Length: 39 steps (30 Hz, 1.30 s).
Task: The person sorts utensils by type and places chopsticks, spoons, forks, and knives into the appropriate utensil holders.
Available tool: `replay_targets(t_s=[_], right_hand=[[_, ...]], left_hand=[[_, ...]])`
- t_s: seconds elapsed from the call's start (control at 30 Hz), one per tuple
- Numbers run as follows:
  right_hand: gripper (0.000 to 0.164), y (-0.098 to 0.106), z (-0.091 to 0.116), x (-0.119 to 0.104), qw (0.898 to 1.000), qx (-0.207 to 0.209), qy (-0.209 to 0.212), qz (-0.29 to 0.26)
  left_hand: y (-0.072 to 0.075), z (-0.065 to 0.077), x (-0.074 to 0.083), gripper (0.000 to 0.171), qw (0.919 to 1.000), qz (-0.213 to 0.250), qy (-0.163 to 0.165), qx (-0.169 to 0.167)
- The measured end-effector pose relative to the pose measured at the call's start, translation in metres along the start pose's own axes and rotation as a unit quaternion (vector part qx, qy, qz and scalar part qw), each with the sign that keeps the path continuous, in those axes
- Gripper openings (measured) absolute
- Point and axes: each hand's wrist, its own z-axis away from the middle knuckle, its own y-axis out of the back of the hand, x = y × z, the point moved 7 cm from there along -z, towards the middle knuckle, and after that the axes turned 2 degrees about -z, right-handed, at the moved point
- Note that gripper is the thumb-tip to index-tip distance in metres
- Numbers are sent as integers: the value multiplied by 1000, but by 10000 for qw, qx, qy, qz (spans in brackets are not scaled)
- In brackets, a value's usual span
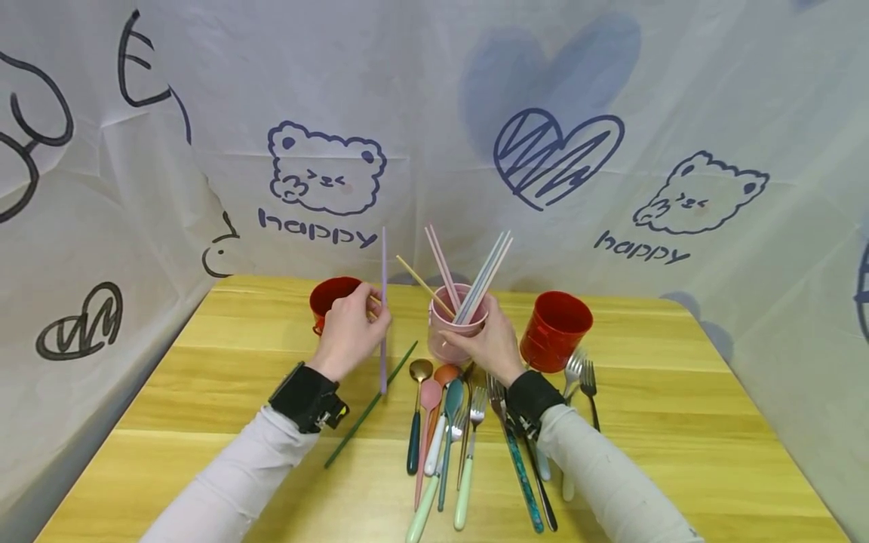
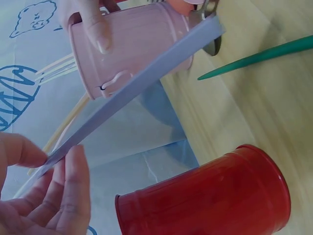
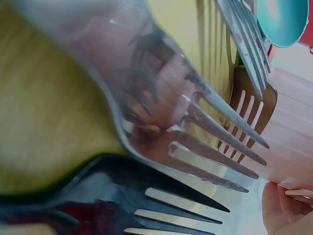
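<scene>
My left hand (image 1: 354,326) pinches a purple chopstick (image 1: 383,317) between thumb and fingers, and the stick stands nearly upright. In the left wrist view that chopstick (image 2: 142,83) slants across in front of a pink bucket. With my right hand (image 1: 490,338) I grip the pink bucket (image 1: 446,345) at its right side, thumb across the front near the rim. Inside it lean several chopsticks: pink ones (image 1: 443,264), pale blue and white ones (image 1: 483,277), and a yellow one (image 1: 422,283). A green chopstick (image 1: 370,405) lies on the table below my left hand.
One red bucket (image 1: 326,296) stands behind my left hand, another red bucket (image 1: 558,329) to the right of the pink one. Several spoons (image 1: 431,394) and forks (image 1: 477,407) lie in front on the wooden table (image 1: 224,362). A drawn-on white cloth (image 1: 434,113) hangs behind.
</scene>
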Motion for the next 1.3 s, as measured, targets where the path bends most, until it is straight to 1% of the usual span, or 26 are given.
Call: replay_targets(t_s=[0.1, 0.27, 0.37, 0.5, 0.6, 0.7, 0.8, 0.97, 1.1, 1.2, 1.3], right_hand=[[84, 0, 1, -1, 10000, 13, 54, -33], [84, 2, 1, -2, 10000, 53, 62, -31], [83, 2, 0, -3, 9999, 65, 78, -4], [84, 2, 0, -2, 9999, 51, 91, -16], [85, 2, 0, -2, 9999, 48, 88, -34], [85, 3, 0, -2, 9999, 68, 77, -29], [86, 3, 0, -2, 9999, 87, 85, 25], [87, 3, 1, -2, 9999, 69, 105, 56], [87, 3, 1, -3, 9999, 57, 116, 34], [87, 2, 1, -3, 9999, 53, 156, 47], [88, 3, 1, -3, 9998, 49, 203, 74]], left_hand=[[6, -2, 2, 19, 9996, 144, -1, 235], [15, -9, 8, 20, 9977, 307, -131, 597], [20, -13, 13, 19, 9955, 564, -193, 734], [27, -20, 22, 19, 9902, 1031, -290, 894], [31, -24, 31, 19, 9847, 1335, -435, 1031], [32, -27, 38, 19, 9797, 1544, -574, 1144], [31, -29, 45, 20, 9766, 1652, -652, 1210], [23, -32, 51, 22, 9764, 1682, -722, 1143], [12, -34, 51, 23, 9797, 1607, -699, 969], [3, -33, 45, 22, 9881, 1263, -530, 697], [-7, -30, 37, 23, 9975, 609, -252, 272]])
